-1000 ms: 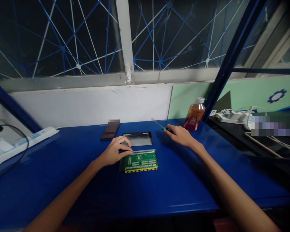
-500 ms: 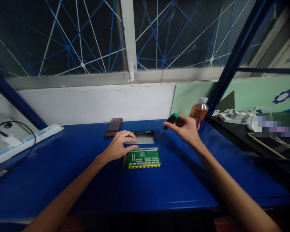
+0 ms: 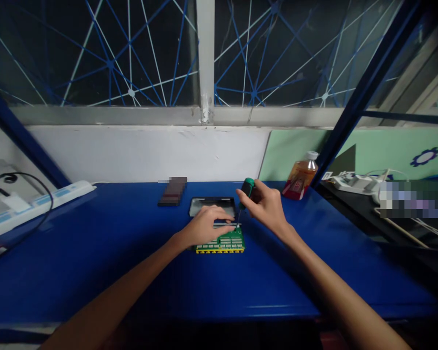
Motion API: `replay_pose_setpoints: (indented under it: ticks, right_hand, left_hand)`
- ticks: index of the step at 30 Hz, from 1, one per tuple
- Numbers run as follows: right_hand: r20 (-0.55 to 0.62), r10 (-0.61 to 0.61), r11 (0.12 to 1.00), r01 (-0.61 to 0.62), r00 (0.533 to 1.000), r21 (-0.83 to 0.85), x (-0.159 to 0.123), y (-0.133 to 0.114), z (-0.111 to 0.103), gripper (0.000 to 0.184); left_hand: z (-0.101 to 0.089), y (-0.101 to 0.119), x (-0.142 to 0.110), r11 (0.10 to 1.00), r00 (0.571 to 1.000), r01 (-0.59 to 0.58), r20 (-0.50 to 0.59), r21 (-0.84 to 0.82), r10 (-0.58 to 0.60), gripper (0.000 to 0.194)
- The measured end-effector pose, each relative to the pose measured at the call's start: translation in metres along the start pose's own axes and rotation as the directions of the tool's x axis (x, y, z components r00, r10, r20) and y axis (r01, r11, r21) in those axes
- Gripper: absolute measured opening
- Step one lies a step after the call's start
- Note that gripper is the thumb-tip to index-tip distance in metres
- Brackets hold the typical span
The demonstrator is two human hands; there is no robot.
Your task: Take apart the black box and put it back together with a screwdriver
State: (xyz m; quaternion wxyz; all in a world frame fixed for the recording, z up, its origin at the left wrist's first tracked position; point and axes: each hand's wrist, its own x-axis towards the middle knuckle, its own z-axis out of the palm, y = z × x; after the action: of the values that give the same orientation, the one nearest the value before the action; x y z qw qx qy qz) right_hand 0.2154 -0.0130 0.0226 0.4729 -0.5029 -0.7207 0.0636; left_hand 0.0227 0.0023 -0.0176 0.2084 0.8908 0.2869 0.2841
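Glossy tabletop [image 3: 222, 287] — rectangular circuit board [image 3: 230, 241]

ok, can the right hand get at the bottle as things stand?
Likely yes for reach: the bottle stands beyond and right of the right hand, with nothing seen between them. Grasping looks doubtful, though, while that hand holds the screwdriver.

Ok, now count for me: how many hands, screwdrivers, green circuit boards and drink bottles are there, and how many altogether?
Left hand and right hand: 2
Screwdriver: 1
Green circuit board: 1
Drink bottle: 1
Total: 5
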Motion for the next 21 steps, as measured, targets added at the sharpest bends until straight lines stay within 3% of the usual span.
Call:
replay_pose_setpoints:
  ticks: [4, 6, 9, 21]
  right_hand:
    - [-0.039, -0.02, 1.0, 0.02, 0.999, 0.007, -0.004, 0.0, -0.004, 0.034]
    - [-0.055, -0.008, 1.0, 0.008, 0.998, 0.014, -0.004, 0.001, -0.005, 0.034]
    - [-0.044, 0.01, 1.0, -0.009, 0.999, 0.018, -0.005, 0.003, -0.006, 0.033]
    - [-0.054, -0.041, 0.999, 0.042, 0.998, 0.024, -0.005, -0.001, -0.003, 0.033]
  left_hand:
    - [-0.005, 0.0, -0.004, 0.997, 0.997, -0.007, 0.077, 0.082, 0.001, 0.029]
    - [-0.009, 0.002, -0.005, 0.991, 0.983, -0.012, 0.181, 0.136, -0.013, 0.049]
    - [-0.012, 0.004, -0.007, 0.978, 0.974, -0.034, 0.226, 0.207, -0.013, 0.072]
    - [-0.001, 0.001, -0.007, 0.955, 0.98, -0.06, 0.197, 0.291, 0.002, 0.063]
